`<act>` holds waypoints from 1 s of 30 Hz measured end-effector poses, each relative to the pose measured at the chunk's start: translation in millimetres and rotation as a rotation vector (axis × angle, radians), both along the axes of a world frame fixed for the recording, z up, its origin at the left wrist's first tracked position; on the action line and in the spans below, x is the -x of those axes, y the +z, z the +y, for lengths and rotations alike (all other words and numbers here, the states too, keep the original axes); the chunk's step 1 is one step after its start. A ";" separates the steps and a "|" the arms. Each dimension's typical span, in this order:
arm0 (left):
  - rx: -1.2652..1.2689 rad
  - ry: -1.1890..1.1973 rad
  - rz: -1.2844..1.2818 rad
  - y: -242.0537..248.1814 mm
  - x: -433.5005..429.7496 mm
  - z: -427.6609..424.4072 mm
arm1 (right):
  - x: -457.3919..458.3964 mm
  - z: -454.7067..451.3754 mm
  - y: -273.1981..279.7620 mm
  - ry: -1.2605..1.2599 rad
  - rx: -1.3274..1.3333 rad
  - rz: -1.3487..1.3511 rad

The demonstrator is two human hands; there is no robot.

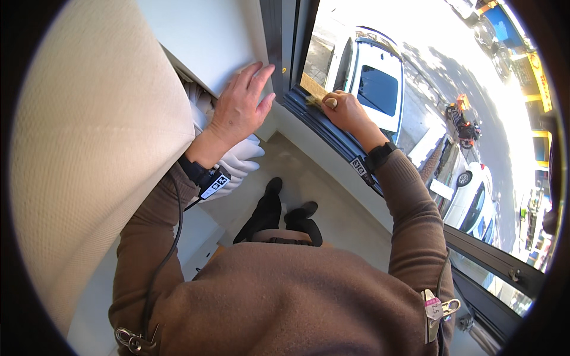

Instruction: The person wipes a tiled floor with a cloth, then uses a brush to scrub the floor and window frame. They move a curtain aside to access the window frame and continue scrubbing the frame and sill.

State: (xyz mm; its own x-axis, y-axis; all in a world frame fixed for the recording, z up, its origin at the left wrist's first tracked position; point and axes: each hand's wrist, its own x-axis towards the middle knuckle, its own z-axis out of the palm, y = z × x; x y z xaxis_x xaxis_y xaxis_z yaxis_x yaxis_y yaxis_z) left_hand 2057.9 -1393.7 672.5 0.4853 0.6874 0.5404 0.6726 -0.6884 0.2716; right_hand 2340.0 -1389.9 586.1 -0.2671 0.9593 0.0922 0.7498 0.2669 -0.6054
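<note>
My right hand [349,113] is closed around a small brush whose pale bristles [313,100] meet the far corner of the dark metal window track [327,127]. The light end of its handle [331,103] shows between my fingers; the rest is hidden in the grip. My left hand [242,107] holds nothing, its fingers apart. It lies over the edge of a white wall [213,35], fingertips near the upright window frame [274,49]; whether the palm touches the wall I cannot tell.
A beige curtain [102,115] hangs at the left, with gathered white fabric [242,162] beneath my left wrist. Beyond the open window, a street far below holds a white car [378,80] and a motorcycle [463,122]. Cables run along both sleeves, held by metal clips [432,313].
</note>
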 end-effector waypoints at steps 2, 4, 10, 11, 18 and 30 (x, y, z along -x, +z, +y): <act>-0.047 0.039 -0.081 7.1 -7.3 1.4 | -16.8 -20.9 22.9 -0.043 0.128 -0.155; -0.042 0.030 -0.120 11.3 -13.7 2.8 | -38.5 -34.3 50.1 -0.068 0.268 -0.292; -0.013 0.074 -0.172 18.3 -21.9 4.1 | -65.0 -43.0 64.8 0.008 0.078 0.146; -0.017 0.078 -0.177 18.9 -22.5 4.3 | -65.4 -47.6 57.0 0.067 0.043 0.212; -0.021 0.064 -0.177 18.4 -25.5 3.9 | -111.0 -121.9 55.2 -0.060 0.238 -0.213; -0.107 0.093 -0.172 17.4 -25.8 7.8 | 61.8 -22.4 37.6 -0.097 -0.028 0.292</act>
